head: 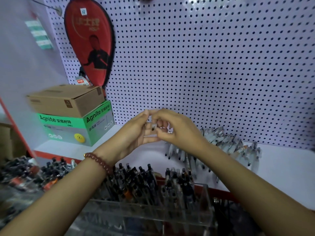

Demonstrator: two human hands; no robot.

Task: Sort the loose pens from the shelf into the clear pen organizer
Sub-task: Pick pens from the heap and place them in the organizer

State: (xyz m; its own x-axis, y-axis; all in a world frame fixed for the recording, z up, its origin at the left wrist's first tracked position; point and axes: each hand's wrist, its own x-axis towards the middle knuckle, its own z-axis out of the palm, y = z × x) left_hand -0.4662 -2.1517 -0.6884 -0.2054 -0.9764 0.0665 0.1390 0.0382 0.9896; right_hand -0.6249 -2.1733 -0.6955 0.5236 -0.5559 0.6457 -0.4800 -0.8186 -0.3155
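Clear acrylic of the pen organizer [204,217] is already crowded, so a fresh pen may jam against its neighbours or skid off onto the white shelf [281,164], where the loose pens [226,142] lie heaped to the right. Both forearms reach forward and meet above the shelf. The right hand [177,128] pinches a clear pen [153,127] with curled fingers; the left hand [131,132] cups it, grip unclear.

White pegboard [204,65] with dark holes covers the background from 12 to 3 o'clock. A red table tennis racket cover [90,40] bearing a black player silhouette hangs against it at 11 o'clock. At 9 o'clock a brown cardboard box [68,101] rests on a green and grey Agnite box [76,128] printed with a yellow ball. Blurred green-and-white labels [38,34] show at 10 o'clock.
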